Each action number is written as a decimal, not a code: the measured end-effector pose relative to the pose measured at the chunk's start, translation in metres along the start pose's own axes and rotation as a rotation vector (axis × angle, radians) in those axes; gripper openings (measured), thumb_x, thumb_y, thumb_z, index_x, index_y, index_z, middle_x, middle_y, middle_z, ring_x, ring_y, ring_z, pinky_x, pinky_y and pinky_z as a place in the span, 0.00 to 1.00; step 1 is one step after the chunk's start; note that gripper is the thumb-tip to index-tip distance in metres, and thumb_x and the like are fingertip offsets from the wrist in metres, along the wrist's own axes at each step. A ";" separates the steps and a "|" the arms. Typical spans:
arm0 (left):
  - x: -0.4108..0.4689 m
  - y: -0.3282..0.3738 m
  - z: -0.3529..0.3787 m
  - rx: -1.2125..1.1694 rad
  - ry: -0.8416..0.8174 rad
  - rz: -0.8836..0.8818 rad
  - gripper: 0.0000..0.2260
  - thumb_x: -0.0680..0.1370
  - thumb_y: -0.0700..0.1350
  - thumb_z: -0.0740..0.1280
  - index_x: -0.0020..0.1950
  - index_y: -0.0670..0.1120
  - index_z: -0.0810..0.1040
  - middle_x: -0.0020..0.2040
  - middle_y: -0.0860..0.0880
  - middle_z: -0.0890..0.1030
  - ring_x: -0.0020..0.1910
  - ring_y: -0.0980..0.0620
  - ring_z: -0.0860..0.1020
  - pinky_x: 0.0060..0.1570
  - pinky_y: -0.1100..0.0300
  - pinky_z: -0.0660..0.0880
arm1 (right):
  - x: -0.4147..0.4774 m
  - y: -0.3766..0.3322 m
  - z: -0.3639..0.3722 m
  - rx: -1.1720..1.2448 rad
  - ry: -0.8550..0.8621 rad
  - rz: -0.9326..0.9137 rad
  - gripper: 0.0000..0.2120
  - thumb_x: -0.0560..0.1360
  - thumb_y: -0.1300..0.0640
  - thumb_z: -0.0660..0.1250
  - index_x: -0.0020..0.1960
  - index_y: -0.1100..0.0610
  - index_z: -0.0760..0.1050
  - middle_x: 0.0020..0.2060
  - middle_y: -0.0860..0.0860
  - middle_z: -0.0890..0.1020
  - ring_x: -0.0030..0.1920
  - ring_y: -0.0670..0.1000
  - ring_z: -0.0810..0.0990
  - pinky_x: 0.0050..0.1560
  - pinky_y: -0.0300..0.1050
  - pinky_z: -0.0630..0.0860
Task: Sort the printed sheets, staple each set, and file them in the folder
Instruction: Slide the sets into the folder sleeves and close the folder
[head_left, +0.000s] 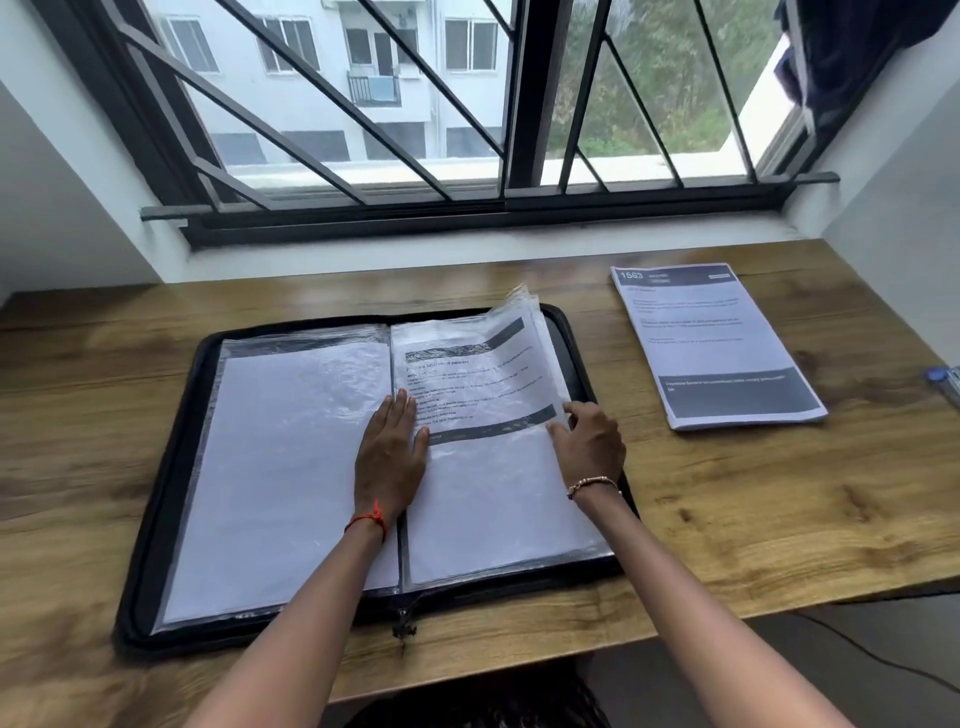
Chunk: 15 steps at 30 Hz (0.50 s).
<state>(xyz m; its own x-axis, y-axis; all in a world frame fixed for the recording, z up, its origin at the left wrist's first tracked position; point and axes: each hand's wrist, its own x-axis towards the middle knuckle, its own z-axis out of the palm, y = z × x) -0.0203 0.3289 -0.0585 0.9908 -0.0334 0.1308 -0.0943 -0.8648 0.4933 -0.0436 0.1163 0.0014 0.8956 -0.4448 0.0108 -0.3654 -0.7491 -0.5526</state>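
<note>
Table (753, 519) under a barred window (530, 93)

The wood-grain table stands between white walls (62, 208); daylight comes through the dark-framed window's slanted bars (234, 110), with a pale building (311, 78) and green trees (665, 78) outside. Dark cloth (841, 52) hangs upper right.

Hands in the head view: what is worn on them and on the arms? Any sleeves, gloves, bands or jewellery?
No gloves or sleeves show. The left hand has a red thread tied round its wrist, knot end loose. The right hand wears a thin, pale gold beaded bracelet at the wrist. No rings can be made out.
</note>
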 end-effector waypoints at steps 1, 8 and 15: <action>0.000 0.000 -0.001 -0.006 -0.003 -0.001 0.22 0.80 0.45 0.60 0.73 0.43 0.64 0.74 0.48 0.62 0.75 0.50 0.56 0.73 0.59 0.52 | 0.001 -0.003 -0.002 -0.050 0.012 -0.027 0.10 0.73 0.60 0.67 0.53 0.62 0.79 0.48 0.57 0.81 0.50 0.58 0.80 0.41 0.42 0.69; 0.001 0.000 -0.004 -0.033 -0.013 -0.003 0.22 0.80 0.46 0.60 0.73 0.43 0.63 0.75 0.48 0.61 0.75 0.51 0.56 0.73 0.60 0.51 | -0.011 -0.019 0.001 -0.328 0.132 -0.212 0.08 0.65 0.66 0.74 0.44 0.60 0.81 0.46 0.56 0.81 0.47 0.58 0.79 0.43 0.48 0.77; 0.004 0.000 -0.009 -0.115 -0.042 -0.033 0.22 0.80 0.47 0.59 0.73 0.44 0.63 0.75 0.49 0.61 0.75 0.53 0.56 0.72 0.61 0.51 | -0.011 -0.040 -0.007 -0.173 -0.021 -0.220 0.11 0.75 0.64 0.60 0.56 0.61 0.76 0.49 0.56 0.81 0.50 0.58 0.81 0.44 0.46 0.75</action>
<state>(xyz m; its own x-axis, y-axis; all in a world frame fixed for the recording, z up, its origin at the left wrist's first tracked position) -0.0175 0.3331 -0.0507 0.9965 -0.0289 0.0783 -0.0698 -0.8028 0.5922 -0.0411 0.1477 0.0289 0.9626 -0.2534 0.0960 -0.1982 -0.9000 -0.3882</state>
